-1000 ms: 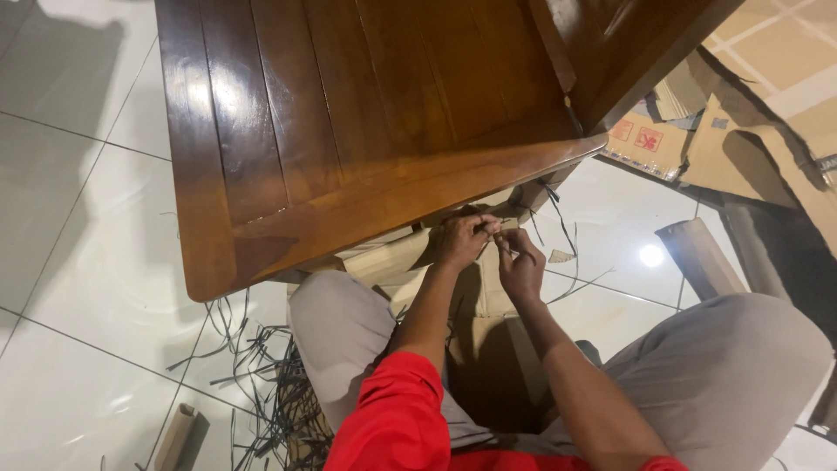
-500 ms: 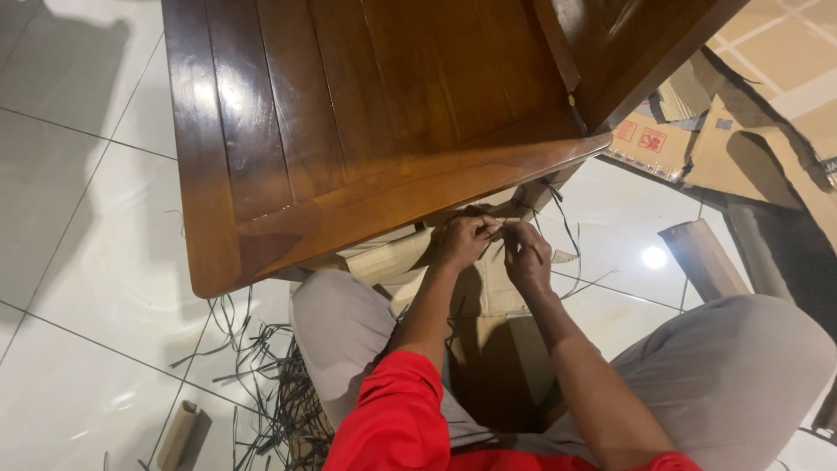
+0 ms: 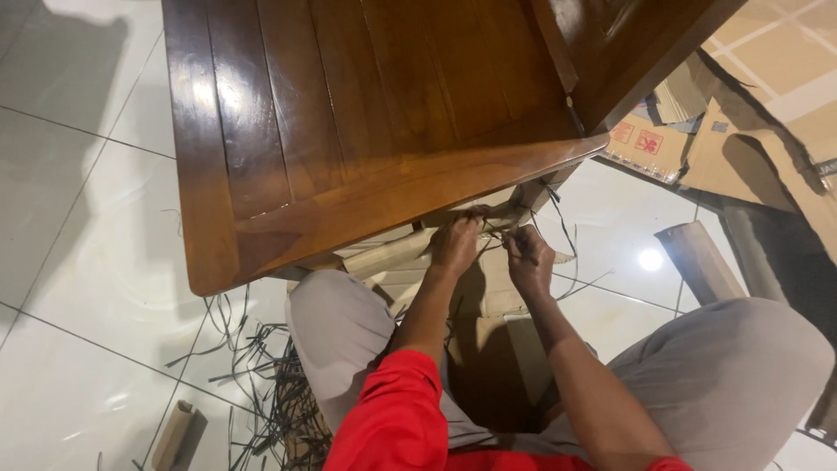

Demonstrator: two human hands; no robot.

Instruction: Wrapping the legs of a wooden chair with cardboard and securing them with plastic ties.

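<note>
I sit on the floor with a dark wooden table [image 3: 349, 113] in front of me. Brown cardboard wrapping [image 3: 392, 255] covers the part under its near edge. My left hand [image 3: 458, 244] grips the cardboard just below the table's edge, close to a table leg [image 3: 534, 196]. Beside it, my right hand [image 3: 526, 257] pinches a thin black strap [image 3: 567, 228] that runs up to the leg. The fingertips of both hands nearly touch.
Several cut black straps [image 3: 261, 366] lie on the white tiles at the lower left, with a cardboard tube [image 3: 173, 434]. Flattened cardboard boxes [image 3: 741, 131] lie at the upper right, and a cardboard corner piece [image 3: 702, 260] beside my right knee [image 3: 741, 375].
My hands have shifted slightly up towards the table's edge. The left hand has turned and closed lower on the cardboard; the right hand stays on the strap.
</note>
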